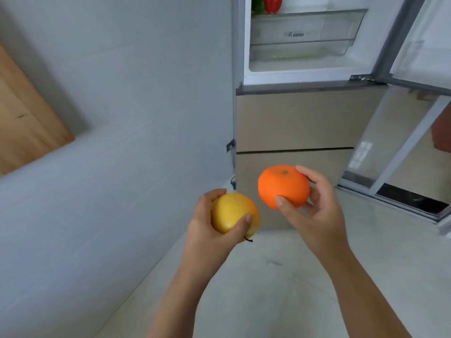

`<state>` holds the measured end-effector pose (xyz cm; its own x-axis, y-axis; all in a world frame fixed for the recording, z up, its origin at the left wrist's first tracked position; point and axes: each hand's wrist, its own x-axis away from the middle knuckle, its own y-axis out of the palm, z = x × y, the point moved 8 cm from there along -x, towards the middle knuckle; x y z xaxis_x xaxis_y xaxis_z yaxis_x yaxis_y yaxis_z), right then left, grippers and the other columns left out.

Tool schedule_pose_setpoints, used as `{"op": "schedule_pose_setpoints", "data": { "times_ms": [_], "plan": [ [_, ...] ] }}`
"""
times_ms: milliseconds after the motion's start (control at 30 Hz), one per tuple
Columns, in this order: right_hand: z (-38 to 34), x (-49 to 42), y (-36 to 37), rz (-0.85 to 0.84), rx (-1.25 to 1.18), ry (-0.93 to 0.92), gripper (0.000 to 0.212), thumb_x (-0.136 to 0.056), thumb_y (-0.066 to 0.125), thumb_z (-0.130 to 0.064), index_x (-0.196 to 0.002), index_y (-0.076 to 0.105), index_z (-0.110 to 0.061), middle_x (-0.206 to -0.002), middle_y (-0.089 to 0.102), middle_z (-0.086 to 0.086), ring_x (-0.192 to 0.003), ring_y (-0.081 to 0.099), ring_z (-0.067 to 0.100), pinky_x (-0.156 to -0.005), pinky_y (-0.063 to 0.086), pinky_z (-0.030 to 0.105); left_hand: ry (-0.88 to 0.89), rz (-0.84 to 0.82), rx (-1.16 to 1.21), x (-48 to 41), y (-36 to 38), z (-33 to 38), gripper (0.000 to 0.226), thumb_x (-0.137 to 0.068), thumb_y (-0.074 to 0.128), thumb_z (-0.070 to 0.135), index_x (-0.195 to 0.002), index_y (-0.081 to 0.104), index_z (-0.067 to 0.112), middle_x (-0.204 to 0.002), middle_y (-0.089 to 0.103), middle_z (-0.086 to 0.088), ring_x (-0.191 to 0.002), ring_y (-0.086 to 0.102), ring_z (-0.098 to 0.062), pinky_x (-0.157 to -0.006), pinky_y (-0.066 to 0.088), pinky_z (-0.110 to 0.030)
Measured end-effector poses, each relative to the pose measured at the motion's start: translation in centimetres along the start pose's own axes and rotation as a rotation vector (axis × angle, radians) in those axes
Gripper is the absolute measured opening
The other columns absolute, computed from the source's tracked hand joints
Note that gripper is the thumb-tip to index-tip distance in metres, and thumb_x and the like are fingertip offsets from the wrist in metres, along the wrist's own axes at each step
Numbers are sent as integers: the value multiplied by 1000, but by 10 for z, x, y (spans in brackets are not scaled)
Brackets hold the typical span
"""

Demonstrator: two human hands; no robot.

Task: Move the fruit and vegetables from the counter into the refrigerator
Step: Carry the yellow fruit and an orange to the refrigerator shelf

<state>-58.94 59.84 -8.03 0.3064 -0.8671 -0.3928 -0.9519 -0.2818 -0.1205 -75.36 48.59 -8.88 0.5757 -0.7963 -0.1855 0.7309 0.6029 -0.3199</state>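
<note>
left hand (210,223) grips a yellow apple (231,213). right hand (314,211) grips an orange (283,186). refrigerator (305,118) stands open ahead.

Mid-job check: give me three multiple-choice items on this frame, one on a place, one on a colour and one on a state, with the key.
1. The red pepper is:
A. on the floor
B. on a shelf inside the refrigerator
C. on top of the refrigerator

2. The round fruit in the right hand is:
A. green
B. orange
C. purple

3. The left hand:
A. grips a yellow apple
B. is empty with straight fingers
C. presses on the refrigerator

Key:
1 B: the pepper stands on the shelf just above the clear drawer, in the open upper compartment.
2 B: the fruit pinched between thumb and fingers is bright orange.
3 A: the fingers and thumb curl round the apple, in the air short of the refrigerator.
</note>
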Motion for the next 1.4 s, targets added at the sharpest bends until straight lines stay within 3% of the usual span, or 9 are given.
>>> {"op": "schedule_pose_setpoints", "data": {
  "times_ms": [200, 333, 500, 667, 767, 967, 1100, 1233, 1400],
  "plan": [
    [28, -85, -55, 129, 19, -32, 61, -58, 68, -49, -114, 45, -44, -128, 45, -6, -112, 52, 16, -76, 53, 22, 106, -48, -19, -94, 64, 22, 50, -69, 77, 36, -108, 47, 39, -107, 49, 25, -94, 46, 14, -64, 41, -2],
    [41, -153, -88, 142, 13, -85, 59, -58, 68, -50, -112, 46, -48, -126, 44, -12, -112, 52, 15, -76, 53, 22, 149, -43, -3, -156, 113, 48, 50, -70, 77, 33, -111, 48, 34, -110, 50, 20, -95, 51, 4, -64, 43, -5],
    [44, -239, -131, 157, 16, -150, 58, -57, 68, -49, -111, 46, -49, -130, 44, -3, -112, 52, 14, -79, 51, 24, 239, -27, 44, -230, 163, 91, 53, -63, 75, 43, -108, 48, 40, -111, 50, 21, -95, 47, 12, -64, 41, -1],
    [51, -304, -159, 171, 68, -202, 60, -57, 70, -46, -112, 45, -47, -128, 46, -1, -111, 51, 13, -77, 48, 14, 264, -23, 95, -290, 198, 108, 48, -59, 68, 45, -104, 49, 44, -109, 52, 21, -94, 49, 11, -64, 43, -4],
    [57, -342, -167, 169, 107, -217, 63, -58, 71, -46, -114, 43, -43, -127, 44, -9, -112, 50, 9, -75, 47, 10, 291, -14, 104, -326, 214, 116, 48, -59, 67, 45, -104, 49, 42, -107, 52, 22, -93, 48, 13, -64, 43, -4],
    [66, -427, -163, 157, 97, -291, 61, -58, 67, -49, -115, 43, -42, -127, 42, -14, -112, 51, 10, -76, 51, 15, 366, -3, 158, -409, 235, 139, 53, -54, 65, 56, -103, 48, 42, -104, 51, 26, -92, 49, 15, -66, 41, -2],
    [65, -490, -166, 228, 117, -317, 64, -64, 80, -41, -116, 43, -38, -123, 40, -17, -111, 49, 9, -75, 48, 9, 426, -29, 195, -475, 246, 165, 48, -57, 69, 51, -100, 49, 40, -102, 53, 22, -88, 52, 12, -66, 42, -3],
    [51, -546, -174, 293, 120, -356, 65, -63, 67, -37, -121, 41, -31, -120, 39, -22, -108, 47, 3, -74, 46, 5, 533, -11, 215, -529, 250, 201, 50, -53, 61, 59, -98, 47, 40, -102, 54, 17, -86, 52, 9, -63, 41, -4],
    [38, -612, -180, 338, 108, -421, 65, -65, 80, -32, -119, 43, -32, -129, 42, -5, -112, 50, 16, -78, 51, 18, 673, 56, 205, -577, 249, 244, 49, -53, 60, 60, -94, 43, 39, -98, 50, 19, -87, 50, 11, -65, 40, -3]
  ]
}}
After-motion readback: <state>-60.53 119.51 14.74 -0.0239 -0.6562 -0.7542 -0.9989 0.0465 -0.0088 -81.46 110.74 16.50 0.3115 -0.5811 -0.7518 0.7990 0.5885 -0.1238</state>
